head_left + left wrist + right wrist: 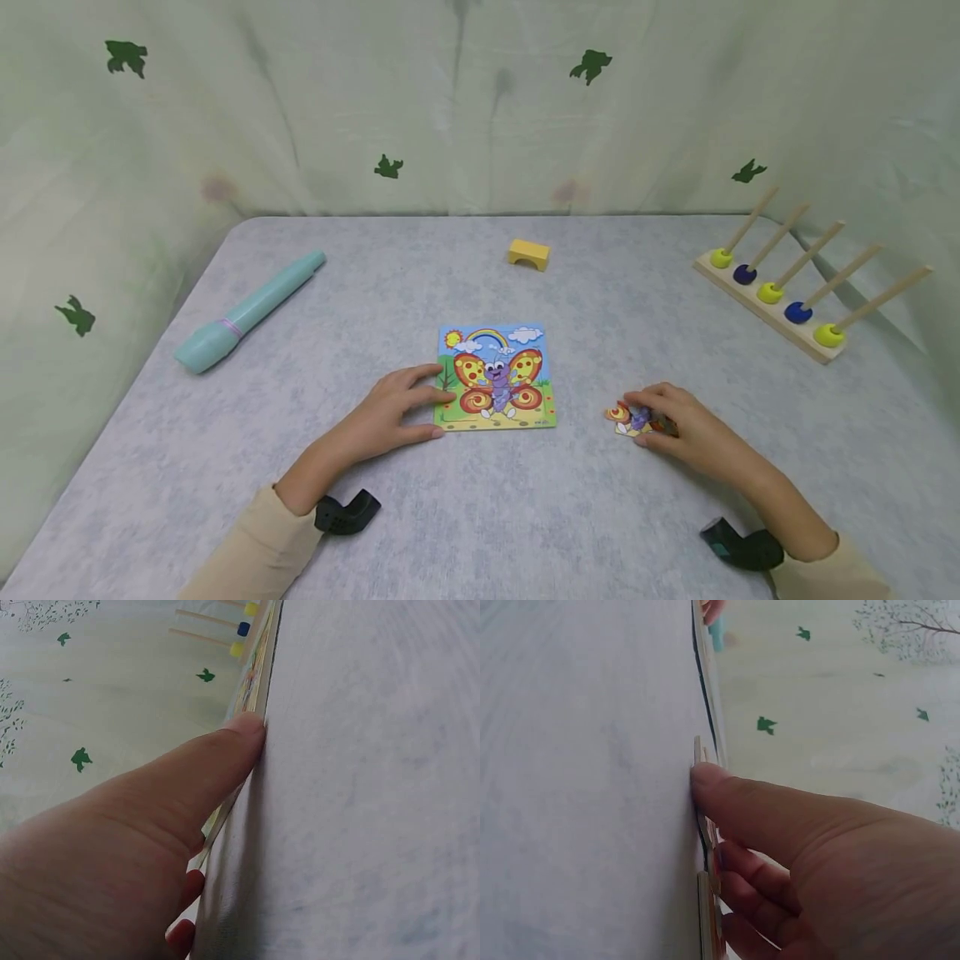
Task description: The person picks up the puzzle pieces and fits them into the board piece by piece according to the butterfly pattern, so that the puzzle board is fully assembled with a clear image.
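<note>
A square butterfly puzzle board [497, 387] lies flat in the middle of the table, showing a smiling butterfly under a rainbow. My left hand [386, 414] rests at its left side, fingertips over the border and thumb at the lower left corner. The left wrist view shows the left thumb [195, 769] straight against the board's edge. Right of the board, my right hand [693, 427] holds a small group of butterfly puzzle pieces [619, 413] low at the tabletop, between thumb and fingers. Part of these pieces is hidden under the hand.
A yellow arch block [528, 254] sits behind the board. On the left lies a turquoise wand-shaped object [255, 308]. A wooden peg stand [765, 310] with yellow and blue beads occupies the right back. A pale curtain [480, 108] hangs behind the table.
</note>
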Demonstrator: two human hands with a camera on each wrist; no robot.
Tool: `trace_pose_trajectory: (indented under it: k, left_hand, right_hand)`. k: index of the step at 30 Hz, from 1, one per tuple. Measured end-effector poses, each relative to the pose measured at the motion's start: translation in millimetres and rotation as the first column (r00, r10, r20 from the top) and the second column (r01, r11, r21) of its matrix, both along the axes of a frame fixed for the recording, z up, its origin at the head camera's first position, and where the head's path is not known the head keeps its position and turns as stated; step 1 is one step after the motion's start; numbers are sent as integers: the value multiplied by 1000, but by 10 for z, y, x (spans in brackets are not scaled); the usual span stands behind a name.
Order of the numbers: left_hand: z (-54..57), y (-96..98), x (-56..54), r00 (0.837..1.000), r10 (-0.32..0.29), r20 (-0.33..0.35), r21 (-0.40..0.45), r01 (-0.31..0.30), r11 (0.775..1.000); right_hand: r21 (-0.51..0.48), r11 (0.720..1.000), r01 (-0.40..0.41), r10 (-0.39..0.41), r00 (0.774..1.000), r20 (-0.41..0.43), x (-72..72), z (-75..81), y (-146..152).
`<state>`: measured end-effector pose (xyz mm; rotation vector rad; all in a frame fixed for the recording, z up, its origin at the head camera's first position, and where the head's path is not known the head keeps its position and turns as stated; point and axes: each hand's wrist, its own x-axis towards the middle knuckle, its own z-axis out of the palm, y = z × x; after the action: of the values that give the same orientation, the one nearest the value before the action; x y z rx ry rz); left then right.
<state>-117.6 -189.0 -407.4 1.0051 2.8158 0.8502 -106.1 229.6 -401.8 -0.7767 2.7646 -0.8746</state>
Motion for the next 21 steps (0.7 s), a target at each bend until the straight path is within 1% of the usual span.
trace_pose_trajectory:
  k: [4,7,10,12,17,21]
  left_hand:
    - [-10,9,-3,1000,7,0,0,-7,1000]
    - [-11,23,0,1000,19,16,-7,-19,1000]
    - [-6,40,7,1000,25,18,-6,-25,1000]
    - [-3,54,9,1000,18,5,-1,-18,1000]
    - [-7,91,14,1000,12,-23,-3,-12,1000]
    - [-15,128,29,998,16,-56,-32,-18,999]
  right_hand:
    - [21,1000,7,-6,999,-33,23,18,-33]
    - [27,999,29,-28,999,-34,43,47,-70]
    - [20,999,48,-47,998,-44,62,83,-111]
    - [2,999,52,-51,996,-72,79,111,-138]
    - [-99,995,3,-22,981,-192,131,207,-255]
    - [-166,984,-59,17,969,-246,153,296,-415]
